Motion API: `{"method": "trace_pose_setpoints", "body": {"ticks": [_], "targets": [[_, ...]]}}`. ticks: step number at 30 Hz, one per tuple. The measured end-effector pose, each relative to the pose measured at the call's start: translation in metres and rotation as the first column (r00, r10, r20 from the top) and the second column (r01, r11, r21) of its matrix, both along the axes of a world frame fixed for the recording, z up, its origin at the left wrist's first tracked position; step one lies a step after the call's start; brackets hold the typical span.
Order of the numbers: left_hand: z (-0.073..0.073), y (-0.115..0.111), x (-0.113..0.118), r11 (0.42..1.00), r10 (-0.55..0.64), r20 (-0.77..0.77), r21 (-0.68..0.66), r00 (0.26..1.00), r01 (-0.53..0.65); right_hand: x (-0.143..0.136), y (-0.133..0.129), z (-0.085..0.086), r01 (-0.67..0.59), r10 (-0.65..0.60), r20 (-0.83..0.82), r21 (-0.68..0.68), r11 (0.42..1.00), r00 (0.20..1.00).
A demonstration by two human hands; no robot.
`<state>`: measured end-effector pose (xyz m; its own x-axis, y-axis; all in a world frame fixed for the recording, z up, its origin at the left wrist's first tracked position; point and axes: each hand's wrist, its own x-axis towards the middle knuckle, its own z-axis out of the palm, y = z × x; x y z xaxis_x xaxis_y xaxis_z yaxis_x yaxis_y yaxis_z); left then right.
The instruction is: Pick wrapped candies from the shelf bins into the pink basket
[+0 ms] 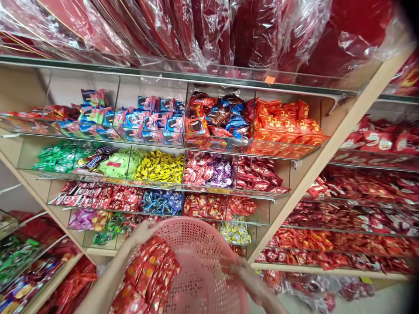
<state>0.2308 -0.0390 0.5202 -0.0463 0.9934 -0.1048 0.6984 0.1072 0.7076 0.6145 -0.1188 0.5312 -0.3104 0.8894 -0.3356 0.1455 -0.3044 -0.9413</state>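
Observation:
A round pink plastic basket (196, 244) with small holes in its wall is at the bottom centre, its open top facing me. Red glossy packets with round spots (150, 274) fill its left part. My left hand (145, 231) is at the basket's upper left rim, its fingers bent over the edge and partly hidden. At the right side of the basket, my right hand (235, 270) is blurred, with its fingers apart over the inner wall and nothing seen in them.
Glass shelves (157, 176) ahead hold wrapped sweets in divided compartments. Plastic-wrapped red goods (209, 30) lie above. A slanting wooden upright (324, 161) parts them from more shelves at the right. Bagged packets (304, 283) lie low at the right.

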Motion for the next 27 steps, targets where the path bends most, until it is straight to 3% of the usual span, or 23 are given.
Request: {"method": "trace_pose_setpoints", "body": {"ticks": [3,5,8,10,14,18,22,27], "targets": [[-0.01,0.009,0.005,1.0,0.008,-0.036,0.011,0.999,-0.008,0.011,0.023,-0.015,0.05,-0.081,0.151,0.2,0.979,0.985],[-0.011,0.016,0.011,1.0,0.011,-0.06,0.015,0.998,-0.01,0.011,0.046,-0.02,0.125,-0.219,0.213,0.383,0.915,0.952],[-0.01,0.025,0.02,0.999,-0.01,-0.105,0.035,0.994,0.013,-0.004,0.086,-0.012,0.151,-0.31,0.203,0.557,0.817,0.929],[-0.007,0.029,0.025,0.999,-0.015,-0.15,0.038,0.989,0.021,-0.022,0.112,0.001,0.136,-0.31,0.211,0.581,0.802,0.927],[0.001,0.034,0.03,1.0,0.007,-0.208,0.02,0.978,-0.003,-0.054,0.158,0.021,0.255,-0.367,0.265,0.375,0.891,0.892],[0.009,0.036,0.032,1.0,0.018,-0.244,-0.01,0.97,-0.021,-0.07,0.185,0.018,0.331,-0.377,0.235,0.213,0.919,0.896],[0.013,0.037,0.034,0.999,0.025,-0.245,-0.023,0.969,-0.031,-0.078,0.194,0.011,0.393,-0.395,0.117,0.039,0.919,0.911],[0.011,0.04,0.032,0.999,0.003,-0.2,-0.032,0.98,-0.01,-0.08,0.192,0.018,0.442,-0.444,-0.027,-0.061,0.895,0.896]]}}
